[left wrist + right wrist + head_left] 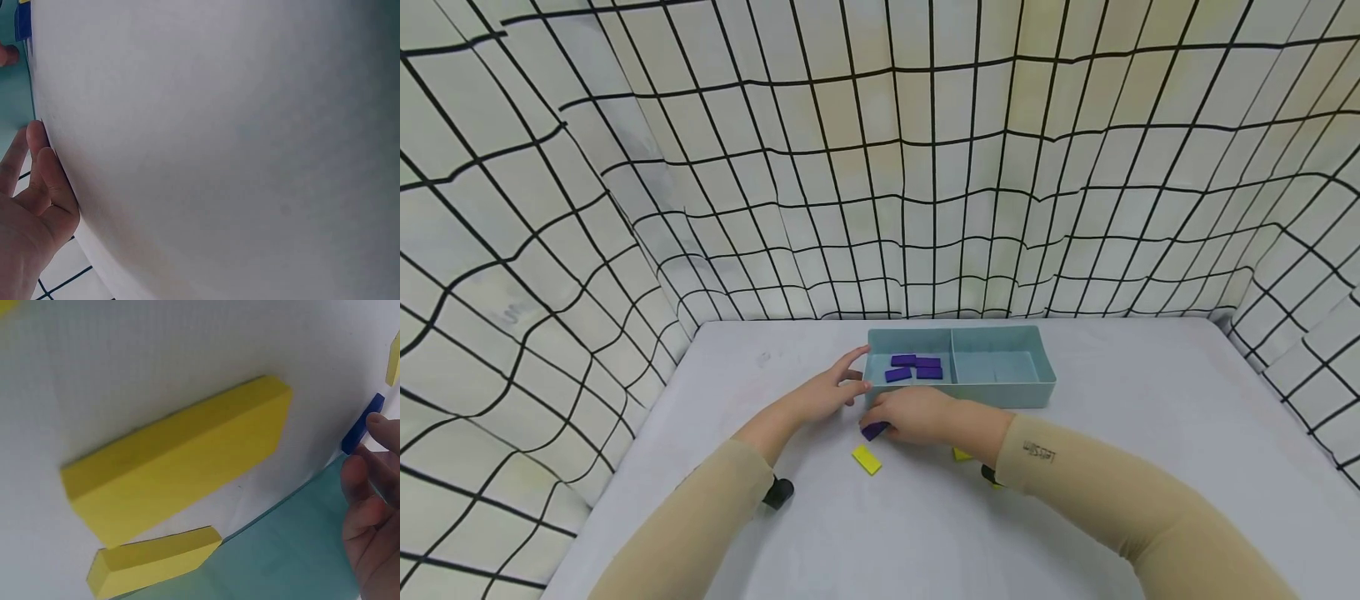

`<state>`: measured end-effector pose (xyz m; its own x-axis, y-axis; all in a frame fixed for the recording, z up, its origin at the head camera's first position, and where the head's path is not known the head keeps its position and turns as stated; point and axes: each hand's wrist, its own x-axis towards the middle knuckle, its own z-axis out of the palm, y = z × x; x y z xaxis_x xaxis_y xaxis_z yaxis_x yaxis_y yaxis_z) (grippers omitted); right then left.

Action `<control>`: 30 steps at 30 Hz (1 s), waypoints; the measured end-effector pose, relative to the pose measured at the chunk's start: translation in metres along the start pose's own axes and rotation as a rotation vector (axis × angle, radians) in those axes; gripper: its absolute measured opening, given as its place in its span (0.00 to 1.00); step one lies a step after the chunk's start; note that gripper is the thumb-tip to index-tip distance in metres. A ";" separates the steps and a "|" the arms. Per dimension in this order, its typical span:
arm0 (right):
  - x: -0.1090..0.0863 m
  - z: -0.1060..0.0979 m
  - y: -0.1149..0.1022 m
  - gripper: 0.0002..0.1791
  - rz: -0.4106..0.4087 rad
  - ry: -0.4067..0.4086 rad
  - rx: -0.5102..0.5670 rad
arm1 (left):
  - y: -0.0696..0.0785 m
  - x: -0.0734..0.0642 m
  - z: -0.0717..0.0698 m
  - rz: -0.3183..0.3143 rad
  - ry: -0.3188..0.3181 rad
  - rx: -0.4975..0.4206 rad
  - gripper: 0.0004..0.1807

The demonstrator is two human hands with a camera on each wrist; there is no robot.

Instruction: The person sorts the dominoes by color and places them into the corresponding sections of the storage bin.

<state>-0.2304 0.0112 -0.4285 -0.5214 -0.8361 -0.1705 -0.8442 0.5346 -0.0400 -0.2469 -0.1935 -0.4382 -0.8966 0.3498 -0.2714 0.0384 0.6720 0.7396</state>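
My right hand (pixel 917 414) is in front of the light-blue two-compartment box (pixel 1000 396), pinching a purple block (pixel 874 431) between thumb and fingers. In the right wrist view that block (pixel 362 425) looks blue and is close to the white tabletop. At the box's left end is my left hand (pixel 822 395), its fingers spread and the tips at the box's edge. Several purple blocks (pixel 928 373) lie flat in the left compartment. A yellow block (pixel 867 459) rests on the table just nearer than the pinched one.
Another yellow block (pixel 962 454) shows partly beneath my right forearm. Close to the right wrist camera lie a large-looking yellow block (pixel 181 462) and a second one (pixel 156 562) beside the box. Black netting (pixel 932 150) over white sheeting surrounds the table (pixel 820 533) at the back and sides.
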 end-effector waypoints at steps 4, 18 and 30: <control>0.001 0.000 -0.001 0.22 0.000 -0.002 -0.015 | 0.002 0.000 0.001 -0.002 0.003 -0.001 0.38; 0.000 0.004 0.000 0.19 0.017 -0.012 -0.020 | 0.002 0.000 0.002 -0.011 0.004 -0.008 0.38; -0.014 -0.017 0.000 0.19 0.017 0.036 0.058 | -0.002 0.003 0.000 -0.004 -0.010 -0.031 0.38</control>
<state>-0.2254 0.0213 -0.4096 -0.5408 -0.8301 -0.1357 -0.8270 0.5542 -0.0948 -0.2494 -0.1934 -0.4403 -0.8923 0.3540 -0.2803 0.0214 0.6531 0.7570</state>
